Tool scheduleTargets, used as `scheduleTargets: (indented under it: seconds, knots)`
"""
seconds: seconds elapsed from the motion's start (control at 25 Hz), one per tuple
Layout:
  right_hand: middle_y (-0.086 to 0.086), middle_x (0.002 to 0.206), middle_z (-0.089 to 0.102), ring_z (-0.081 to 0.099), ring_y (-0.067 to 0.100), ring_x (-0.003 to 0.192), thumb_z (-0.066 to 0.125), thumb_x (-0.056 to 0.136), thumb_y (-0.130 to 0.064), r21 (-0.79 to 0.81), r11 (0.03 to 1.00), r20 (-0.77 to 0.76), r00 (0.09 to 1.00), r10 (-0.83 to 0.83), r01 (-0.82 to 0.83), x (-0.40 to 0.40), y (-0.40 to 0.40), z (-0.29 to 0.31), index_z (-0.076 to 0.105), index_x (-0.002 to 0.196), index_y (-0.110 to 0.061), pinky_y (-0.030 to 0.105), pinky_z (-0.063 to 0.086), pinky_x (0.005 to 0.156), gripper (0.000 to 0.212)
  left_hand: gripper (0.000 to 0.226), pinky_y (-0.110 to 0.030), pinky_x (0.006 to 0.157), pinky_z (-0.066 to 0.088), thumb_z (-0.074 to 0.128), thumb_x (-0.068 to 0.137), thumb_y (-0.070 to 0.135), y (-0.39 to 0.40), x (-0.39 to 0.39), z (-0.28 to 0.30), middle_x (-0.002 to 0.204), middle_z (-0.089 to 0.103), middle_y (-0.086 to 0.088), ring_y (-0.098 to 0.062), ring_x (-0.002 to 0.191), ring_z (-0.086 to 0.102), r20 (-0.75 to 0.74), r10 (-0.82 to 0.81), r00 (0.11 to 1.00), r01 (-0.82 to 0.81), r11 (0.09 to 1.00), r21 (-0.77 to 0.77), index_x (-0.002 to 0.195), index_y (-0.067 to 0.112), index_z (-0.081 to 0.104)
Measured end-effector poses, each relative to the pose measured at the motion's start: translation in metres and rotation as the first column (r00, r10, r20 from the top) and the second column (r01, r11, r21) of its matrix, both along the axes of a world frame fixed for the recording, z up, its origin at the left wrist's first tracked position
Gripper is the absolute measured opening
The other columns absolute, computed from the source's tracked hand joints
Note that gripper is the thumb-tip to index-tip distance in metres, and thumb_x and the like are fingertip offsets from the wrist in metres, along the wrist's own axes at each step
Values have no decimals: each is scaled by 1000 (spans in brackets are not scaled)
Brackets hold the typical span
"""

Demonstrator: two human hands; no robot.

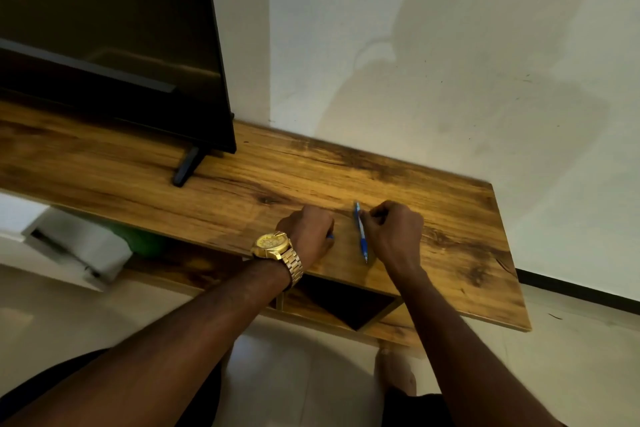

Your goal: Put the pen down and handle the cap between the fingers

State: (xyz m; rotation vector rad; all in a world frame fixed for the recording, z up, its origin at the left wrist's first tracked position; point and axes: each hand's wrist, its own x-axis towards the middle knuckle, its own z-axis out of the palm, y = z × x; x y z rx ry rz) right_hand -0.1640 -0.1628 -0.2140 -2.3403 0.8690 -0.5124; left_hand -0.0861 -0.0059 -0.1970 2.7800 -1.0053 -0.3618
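Observation:
My right hand (pixel 394 232) rests on the wooden table top (pixel 263 180) with its fingers curled, pinching a blue and white pen (pixel 361 232) that points its tip toward me. My left hand (pixel 310 230), with a gold watch (pixel 273 246) on the wrist, sits curled just left of the pen. A small blue piece (pixel 330 236) shows at its fingers; what that piece is cannot be made out.
A black television (pixel 114 42) stands on its foot (pixel 187 166) at the table's back left. A white wall (pixel 450 62) lies behind. A lower shelf (pixel 332 302) shows under the top, and a white and green object (pixel 90 246) sits below at left on the tiled floor.

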Motion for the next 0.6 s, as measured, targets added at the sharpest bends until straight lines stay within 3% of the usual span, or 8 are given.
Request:
scheduleTargets:
  seconds: [0.16,0.24,0.36,0.44,0.52,0.6]
  knots:
    - [-8,78,77,67,-2,64,77,97,-29,-83,994,85,994,-62,69,-7,-34,42,83,92,-19,11,45,69,13,20,-38,97,59,66,104,32,-3,1,-1,123,76,-2,-23,117,72,32,-20,999,19,1000,8,118,23,78]
    - [0,89,82,73,7,79,77,97,-25,-86,995,0,999,-48,48,-19,-52,48,85,99,-15,20,44,78,13,16,-39,91,61,70,101,32,-1,1,-4,115,78,0,-22,110,75,39,22,999,-19,998,-61,111,26,80]
    - [14,109,83,77,28,97,80,97,-27,-6,1000,-276,961,11,-13,-26,-63,38,81,117,-8,36,58,85,27,13,-36,81,64,76,95,38,6,5,-3,105,81,6,-17,98,77,-20,83,996,-85,974,-209,102,30,84]
    - [17,112,82,74,27,86,79,98,-34,2,999,-384,923,38,-40,-23,-62,26,78,124,-7,35,57,79,37,13,-31,78,64,79,93,39,8,10,3,103,83,9,-11,94,78,-46,76,996,-87,938,-336,101,31,86]
    - [16,107,80,69,23,78,78,99,-39,-7,999,-380,924,41,-47,-22,-58,15,79,117,-6,37,59,74,37,15,-22,74,61,81,93,39,10,15,14,101,84,11,-4,87,76,-54,68,996,-85,887,-453,103,30,87]
    - [15,103,78,70,25,81,75,101,-40,-56,997,-358,933,23,-46,-22,-54,3,79,109,-8,43,63,71,33,14,-9,69,53,82,92,37,13,19,25,98,84,13,7,75,70,-83,77,994,-110,828,-550,101,28,87]
